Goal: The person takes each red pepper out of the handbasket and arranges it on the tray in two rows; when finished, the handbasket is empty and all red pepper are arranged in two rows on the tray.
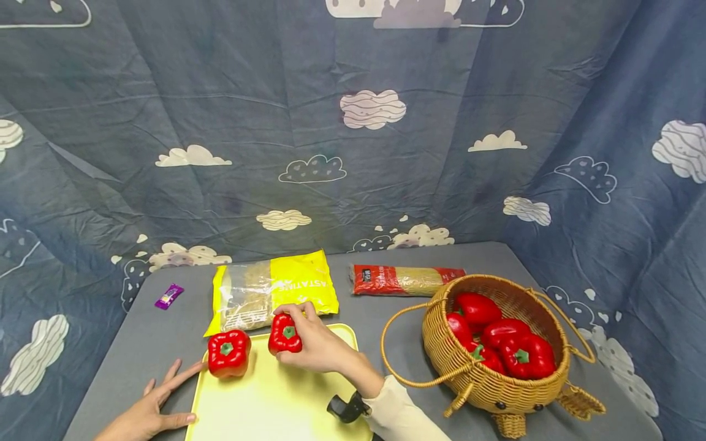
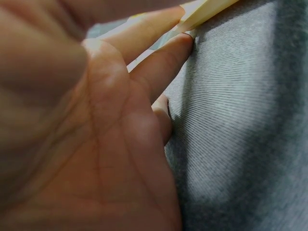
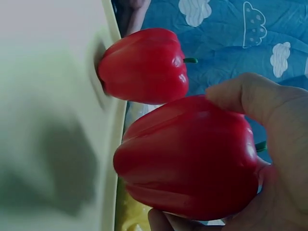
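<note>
My right hand (image 1: 317,343) grips a red bell pepper (image 1: 285,334) between thumb and fingers over the far part of the yellow tray (image 1: 276,401). In the right wrist view, this bell pepper (image 3: 187,159) casts a shadow on the tray (image 3: 48,96), apart from its underside. Another red bell pepper (image 1: 228,353) stands upright, green stem up, in the tray's far left corner. My left hand (image 1: 149,410) lies at the tray's left side, fingers spread and extended, with a fingertip at the rim. In the left wrist view, the left hand (image 2: 110,130) has nothing in its palm.
A wicker basket (image 1: 496,389) with several red peppers stands on the right, its handle loop (image 1: 388,358) reaching toward the tray. Behind the tray lie a yellow pasta bag (image 1: 303,285) and a red noodle packet (image 1: 408,280). A small purple packet (image 1: 169,296) lies far left.
</note>
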Tool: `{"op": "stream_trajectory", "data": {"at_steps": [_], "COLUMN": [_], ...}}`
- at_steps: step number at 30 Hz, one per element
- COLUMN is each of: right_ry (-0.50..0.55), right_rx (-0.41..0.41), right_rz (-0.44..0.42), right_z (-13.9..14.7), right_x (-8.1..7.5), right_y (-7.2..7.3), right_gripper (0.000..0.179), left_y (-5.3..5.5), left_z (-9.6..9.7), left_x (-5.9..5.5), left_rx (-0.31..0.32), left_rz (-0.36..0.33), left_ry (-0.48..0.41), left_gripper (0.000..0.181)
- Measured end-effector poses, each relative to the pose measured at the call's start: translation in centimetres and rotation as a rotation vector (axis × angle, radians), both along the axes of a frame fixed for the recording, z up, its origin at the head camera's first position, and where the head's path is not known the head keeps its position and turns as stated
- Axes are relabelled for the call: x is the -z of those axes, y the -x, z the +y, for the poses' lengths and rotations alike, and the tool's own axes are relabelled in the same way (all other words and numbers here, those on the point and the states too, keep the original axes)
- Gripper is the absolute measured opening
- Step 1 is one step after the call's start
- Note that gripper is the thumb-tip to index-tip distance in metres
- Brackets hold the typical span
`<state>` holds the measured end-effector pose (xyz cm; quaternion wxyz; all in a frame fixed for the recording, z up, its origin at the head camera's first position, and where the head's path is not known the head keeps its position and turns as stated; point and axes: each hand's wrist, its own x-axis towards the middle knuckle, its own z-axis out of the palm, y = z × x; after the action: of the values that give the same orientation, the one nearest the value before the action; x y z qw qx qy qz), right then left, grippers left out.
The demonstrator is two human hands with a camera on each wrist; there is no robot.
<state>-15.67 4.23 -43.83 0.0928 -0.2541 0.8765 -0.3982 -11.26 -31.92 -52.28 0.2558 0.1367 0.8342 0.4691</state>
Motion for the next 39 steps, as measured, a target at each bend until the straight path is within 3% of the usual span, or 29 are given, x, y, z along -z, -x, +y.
{"op": "stream_trajectory", "data": {"at_steps": [12, 22, 32, 39], "right_ry": [-0.012, -0.053, -0.066, -0.079], "right_rx": [-0.057, -0.086, -0.103, -0.102], "right_rz": [-0.022, 0.026, 0.054, 0.060], "right_z": [-0.6, -0.8, -1.7, -1.9], "right_x": [0.7, 0.8, 1.4, 1.8], "right_y": [0.3, 0.5, 0.6, 0.7], "right_gripper": [0.072, 0.066, 0.063, 0.061], "left_y": [0.5, 0.5, 0.8, 0.9], "left_z": [-0.2, 0.0, -0.4, -0.2], "left_x": [0.1, -0.4, 0.5, -0.2], "left_rx": [-0.012, -0.011, -0.018, -0.011], "left_rz": [-0.087, -0.099, -0.119, -0.145], "left_ry": [0.009, 0.021, 0.015, 0.037], "left_gripper": [0.079, 0.081, 0.081, 0.081]}}
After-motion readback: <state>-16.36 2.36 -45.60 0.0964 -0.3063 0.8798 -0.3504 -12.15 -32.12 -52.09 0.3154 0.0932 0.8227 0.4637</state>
